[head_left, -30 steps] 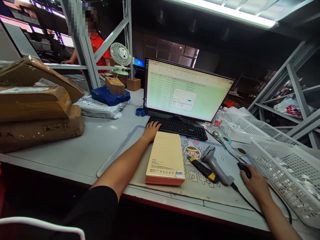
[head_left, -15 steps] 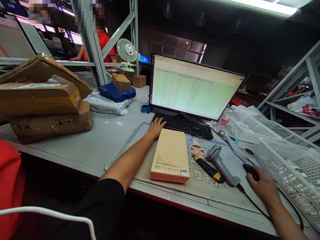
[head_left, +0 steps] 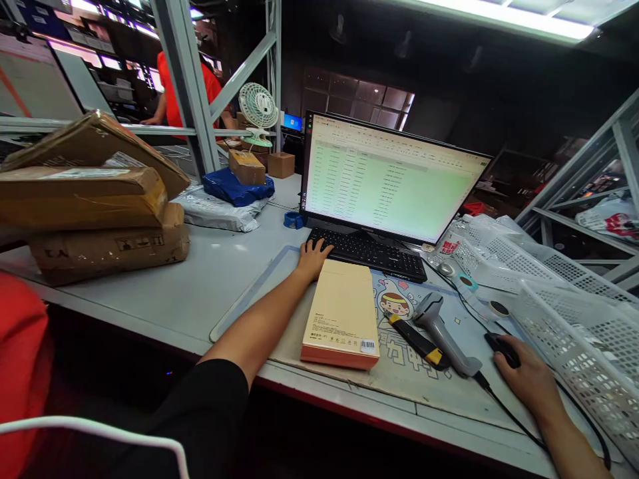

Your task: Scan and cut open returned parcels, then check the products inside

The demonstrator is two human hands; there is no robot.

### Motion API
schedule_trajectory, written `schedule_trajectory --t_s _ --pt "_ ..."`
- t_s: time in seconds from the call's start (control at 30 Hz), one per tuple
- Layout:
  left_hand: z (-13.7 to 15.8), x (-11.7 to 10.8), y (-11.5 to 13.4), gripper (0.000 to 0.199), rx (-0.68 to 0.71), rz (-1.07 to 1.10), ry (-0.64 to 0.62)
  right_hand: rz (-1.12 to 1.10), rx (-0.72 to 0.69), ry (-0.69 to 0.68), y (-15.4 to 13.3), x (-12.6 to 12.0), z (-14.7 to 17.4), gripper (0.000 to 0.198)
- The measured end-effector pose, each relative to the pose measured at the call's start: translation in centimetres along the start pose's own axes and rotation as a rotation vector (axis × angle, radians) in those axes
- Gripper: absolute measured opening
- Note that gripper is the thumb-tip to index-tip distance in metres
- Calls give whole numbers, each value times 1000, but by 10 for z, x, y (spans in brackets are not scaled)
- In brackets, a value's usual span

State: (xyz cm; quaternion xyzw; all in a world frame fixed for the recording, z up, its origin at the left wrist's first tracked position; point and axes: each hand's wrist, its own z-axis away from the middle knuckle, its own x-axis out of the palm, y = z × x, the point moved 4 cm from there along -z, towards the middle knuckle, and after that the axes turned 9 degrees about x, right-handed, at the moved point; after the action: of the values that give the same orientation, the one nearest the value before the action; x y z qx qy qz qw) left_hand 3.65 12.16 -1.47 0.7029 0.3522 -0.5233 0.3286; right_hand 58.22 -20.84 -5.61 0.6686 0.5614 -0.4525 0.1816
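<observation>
My left hand (head_left: 313,259) rests with fingers spread on the left end of a black keyboard (head_left: 374,254). Over on the right, my right hand (head_left: 526,372) is curled over a black computer mouse (head_left: 502,350). Between my arms lies a pale yellow box (head_left: 342,309) with an orange lower side, printed text and a barcode label. Just right of the box are a black-and-yellow utility knife (head_left: 417,340) and a grey barcode scanner (head_left: 446,336) on a cable. Behind the keyboard stands a monitor (head_left: 389,179) showing a table of rows.
Brown cartons (head_left: 110,246) are stacked at the left. Beyond them are a blue parcel (head_left: 237,185), a small fan (head_left: 258,106) and a blue tape roll (head_left: 293,219). White perforated baskets (head_left: 574,339) line the right side. A person in red (head_left: 172,93) stands behind the metal frame.
The whole view has shifted slightly down and to the right. Both hands keep their places on the keyboard and the mouse.
</observation>
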Motion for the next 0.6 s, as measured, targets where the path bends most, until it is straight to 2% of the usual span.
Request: schedule_trajectory --t_s 0.23,0.43,0.6 --pt "-2 -7 -3 71 43 -12 -14 12 -15 -1 -18 -11 1 45" --pt "-3 -7 -3 73 57 -28 0 5 -31 33 -23 -13 2 45" --pt "-3 -5 -1 75 63 -31 5 59 20 40 -27 -16 1 47"
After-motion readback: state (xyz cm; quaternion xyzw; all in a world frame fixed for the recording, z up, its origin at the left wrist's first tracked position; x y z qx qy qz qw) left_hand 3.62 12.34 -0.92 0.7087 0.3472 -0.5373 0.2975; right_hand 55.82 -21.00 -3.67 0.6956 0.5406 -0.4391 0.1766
